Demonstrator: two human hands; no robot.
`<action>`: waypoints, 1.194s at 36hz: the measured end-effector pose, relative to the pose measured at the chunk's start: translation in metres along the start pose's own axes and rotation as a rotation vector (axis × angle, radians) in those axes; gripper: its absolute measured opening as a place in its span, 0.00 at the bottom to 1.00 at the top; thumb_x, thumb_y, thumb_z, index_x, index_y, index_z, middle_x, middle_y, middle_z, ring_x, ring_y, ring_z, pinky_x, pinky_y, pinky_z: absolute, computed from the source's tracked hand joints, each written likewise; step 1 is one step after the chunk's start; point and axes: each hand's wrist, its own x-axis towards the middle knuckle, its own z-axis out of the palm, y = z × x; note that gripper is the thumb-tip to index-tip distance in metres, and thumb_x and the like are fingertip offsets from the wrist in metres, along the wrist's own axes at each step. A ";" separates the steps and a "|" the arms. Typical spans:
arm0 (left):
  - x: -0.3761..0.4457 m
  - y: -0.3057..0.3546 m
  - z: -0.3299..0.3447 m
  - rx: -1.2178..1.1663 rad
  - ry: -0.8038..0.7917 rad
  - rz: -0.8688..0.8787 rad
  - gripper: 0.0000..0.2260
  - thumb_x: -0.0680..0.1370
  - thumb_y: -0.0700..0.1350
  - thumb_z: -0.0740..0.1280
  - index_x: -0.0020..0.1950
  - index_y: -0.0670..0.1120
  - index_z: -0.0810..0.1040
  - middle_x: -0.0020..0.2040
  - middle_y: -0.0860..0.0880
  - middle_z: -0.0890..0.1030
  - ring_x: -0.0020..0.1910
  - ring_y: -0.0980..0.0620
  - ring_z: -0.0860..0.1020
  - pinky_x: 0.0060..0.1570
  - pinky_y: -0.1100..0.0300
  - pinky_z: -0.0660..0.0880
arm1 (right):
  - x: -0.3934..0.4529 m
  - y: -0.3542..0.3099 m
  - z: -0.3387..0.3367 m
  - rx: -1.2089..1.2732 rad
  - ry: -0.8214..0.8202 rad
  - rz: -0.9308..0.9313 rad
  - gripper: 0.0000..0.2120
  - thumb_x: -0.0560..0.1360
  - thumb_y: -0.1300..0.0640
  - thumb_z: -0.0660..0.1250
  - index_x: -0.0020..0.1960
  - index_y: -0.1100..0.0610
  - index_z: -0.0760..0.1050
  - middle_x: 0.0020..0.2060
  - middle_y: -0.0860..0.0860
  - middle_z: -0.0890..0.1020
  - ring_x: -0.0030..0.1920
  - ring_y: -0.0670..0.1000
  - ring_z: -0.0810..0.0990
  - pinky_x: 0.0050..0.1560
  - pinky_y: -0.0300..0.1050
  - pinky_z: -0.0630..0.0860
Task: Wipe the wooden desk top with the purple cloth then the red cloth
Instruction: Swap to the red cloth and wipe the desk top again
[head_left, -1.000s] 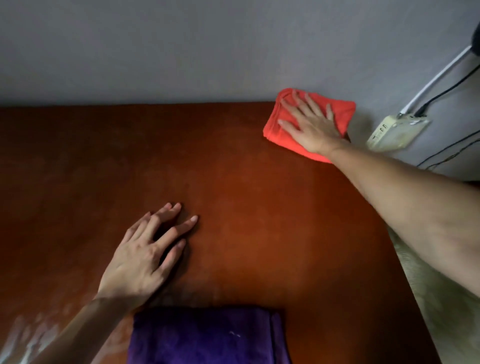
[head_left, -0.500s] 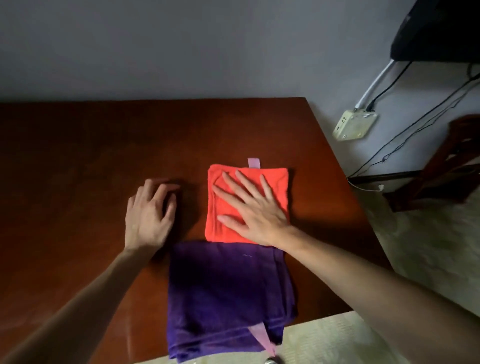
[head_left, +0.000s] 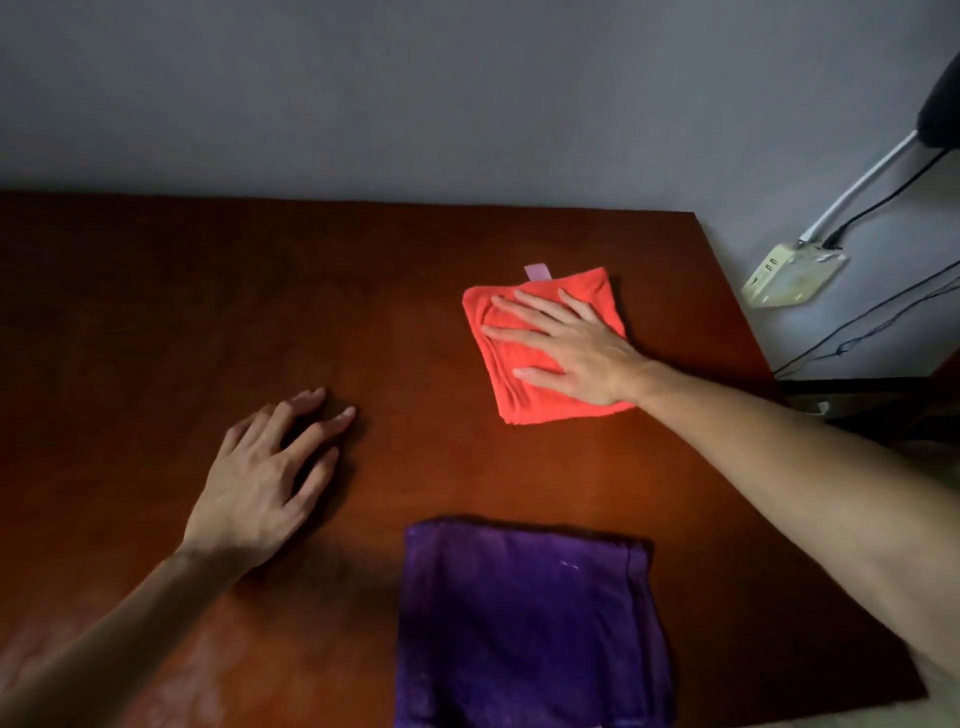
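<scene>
Right hand (head_left: 569, 351) presses flat, fingers spread, on the folded red cloth (head_left: 524, 389) toward the desk (head_left: 156, 312) top's far right corner, evidently to wipe, left hand (head_left: 260, 478) rests released as a brace, purple cloth (head_left: 524, 623) set aside at the near edge.

Dim room, soft noisy picture; warm light pool mid-desk (head_left: 415, 322), dark left side, wide-angle bending at edges

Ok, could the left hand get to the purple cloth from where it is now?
Probably yes. The left hand rests flat on the wooden desk top, holding nothing, and only bare wood lies between it and the folded purple cloth. The right hand presses the red cloth farther back.
</scene>
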 end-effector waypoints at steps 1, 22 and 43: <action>0.000 0.000 0.000 -0.012 -0.002 0.003 0.22 0.83 0.58 0.50 0.78 0.61 0.64 0.77 0.51 0.65 0.77 0.51 0.63 0.73 0.49 0.59 | 0.012 0.011 -0.003 -0.004 -0.003 0.000 0.29 0.82 0.33 0.47 0.82 0.36 0.50 0.84 0.41 0.45 0.83 0.48 0.43 0.81 0.63 0.44; 0.007 0.002 -0.001 -0.072 0.004 0.036 0.21 0.83 0.55 0.53 0.76 0.57 0.68 0.76 0.48 0.68 0.78 0.50 0.63 0.77 0.53 0.54 | 0.133 0.066 -0.012 0.116 0.141 0.479 0.31 0.80 0.31 0.48 0.82 0.37 0.53 0.84 0.43 0.51 0.83 0.50 0.48 0.80 0.65 0.45; -0.037 -0.027 -0.019 -0.050 0.226 -0.094 0.18 0.81 0.54 0.54 0.67 0.51 0.75 0.62 0.46 0.74 0.56 0.42 0.74 0.55 0.46 0.68 | 0.023 -0.191 0.018 0.029 0.142 0.137 0.32 0.81 0.31 0.44 0.83 0.39 0.50 0.84 0.44 0.48 0.84 0.51 0.44 0.79 0.67 0.45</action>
